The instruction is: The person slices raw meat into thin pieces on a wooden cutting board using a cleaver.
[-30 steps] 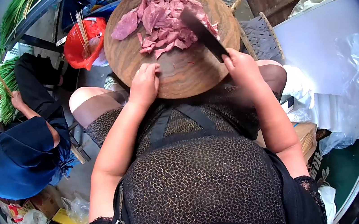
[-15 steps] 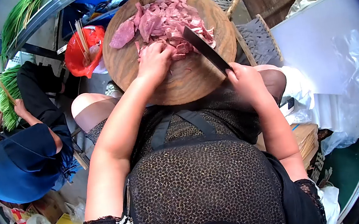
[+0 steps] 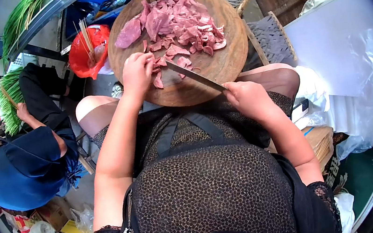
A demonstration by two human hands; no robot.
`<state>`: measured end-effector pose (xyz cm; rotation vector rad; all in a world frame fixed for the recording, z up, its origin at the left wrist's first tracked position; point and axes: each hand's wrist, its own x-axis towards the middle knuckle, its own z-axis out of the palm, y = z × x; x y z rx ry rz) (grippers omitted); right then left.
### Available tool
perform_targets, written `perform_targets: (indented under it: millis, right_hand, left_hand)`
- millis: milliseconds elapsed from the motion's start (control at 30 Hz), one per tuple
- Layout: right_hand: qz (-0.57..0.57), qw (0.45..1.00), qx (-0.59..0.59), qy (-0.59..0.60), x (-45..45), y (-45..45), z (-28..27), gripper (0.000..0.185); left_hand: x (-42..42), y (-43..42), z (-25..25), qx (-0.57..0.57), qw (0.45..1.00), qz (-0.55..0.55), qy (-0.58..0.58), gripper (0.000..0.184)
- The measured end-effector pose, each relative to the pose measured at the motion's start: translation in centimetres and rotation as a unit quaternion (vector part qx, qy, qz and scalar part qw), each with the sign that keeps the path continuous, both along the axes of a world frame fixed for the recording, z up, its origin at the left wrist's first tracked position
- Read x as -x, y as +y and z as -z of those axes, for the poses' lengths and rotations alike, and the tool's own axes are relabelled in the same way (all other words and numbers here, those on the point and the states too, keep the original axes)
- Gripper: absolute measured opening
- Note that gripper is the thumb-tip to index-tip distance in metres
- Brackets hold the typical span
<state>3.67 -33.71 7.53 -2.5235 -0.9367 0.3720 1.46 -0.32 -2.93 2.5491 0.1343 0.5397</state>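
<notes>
A round wooden chopping board [image 3: 183, 93] lies in front of my knees, with a heap of sliced raw pink meat [image 3: 183, 20] on its far half. A larger slab of meat [image 3: 128, 33] rests at the heap's left. My right hand [image 3: 247, 98] grips a knife [image 3: 196, 77] by its handle; the blade slants left and away over the board, its tip beside loose meat pieces [image 3: 173, 52]. At the board's left side, my left hand [image 3: 138, 72] has its fingers curled together beside small meat scraps. Whatever those fingers may hold is hidden.
Left of the board stands a red plastic bag-lined container [image 3: 88, 51] with thin sticks in it. A person in blue [image 3: 19, 169] sits at the left, handling green stalks [image 3: 10, 97]. Woven stools [image 3: 270, 39] and a white panel [image 3: 327, 41] are on the right.
My left hand has moved left and nearer me, off the heap. The knife has swung down and left, lower over the board, and several meat pieces now lie spread apart near the blade.
</notes>
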Motion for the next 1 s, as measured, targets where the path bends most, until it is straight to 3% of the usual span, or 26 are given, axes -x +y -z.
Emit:
perform_targets:
  millis: [100, 233, 400, 467, 533, 600, 867, 1000]
  right_hand:
    - [0.003, 0.996, 0.09, 0.021, -1.6, -0.6, 0.1, 0.022]
    - [0.058, 0.995, 0.081, -0.006, -2.3, -1.7, -0.3, 0.022]
    - [0.133, 0.991, 0.009, 0.02, -2.1, -2.9, -0.4, 0.024]
    - [0.132, 0.991, 0.007, 0.026, -1.9, -2.9, -0.5, 0.024]
    - [0.129, 0.991, 0.004, 0.032, -1.7, -2.8, -0.7, 0.024]
    - [0.112, 0.992, -0.024, 0.061, -1.1, -2.5, -0.7, 0.024]
    - [0.028, 0.996, 0.027, 0.08, 0.9, -1.5, -1.6, 0.026]
    - [-0.027, 0.999, 0.026, -0.005, 1.1, -1.6, -0.2, 0.024]
  left_hand:
    - [-2.9, -1.5, -1.5, -0.064, 0.994, 0.037, 0.08, 0.018]
    - [-5.6, -3.9, -1.8, -0.121, 0.974, 0.011, 0.192, 0.022]
    - [-5.3, -5.0, -2.0, -0.048, 0.986, 0.033, 0.157, 0.016]
    - [-4.3, -4.9, -1.7, -0.016, 0.988, 0.115, 0.106, 0.013]
    - [-1.3, -5.2, -1.6, -0.11, 0.982, 0.155, 0.022, 0.013]
    - [1.7, -4.8, 0.3, -0.13, 0.97, 0.198, 0.048, 0.008]
    - [6.5, -5.1, 0.2, -0.068, 0.986, 0.154, -0.005, 0.023]
    - [5.3, -6.0, 1.4, -0.099, 0.978, 0.18, -0.027, 0.024]
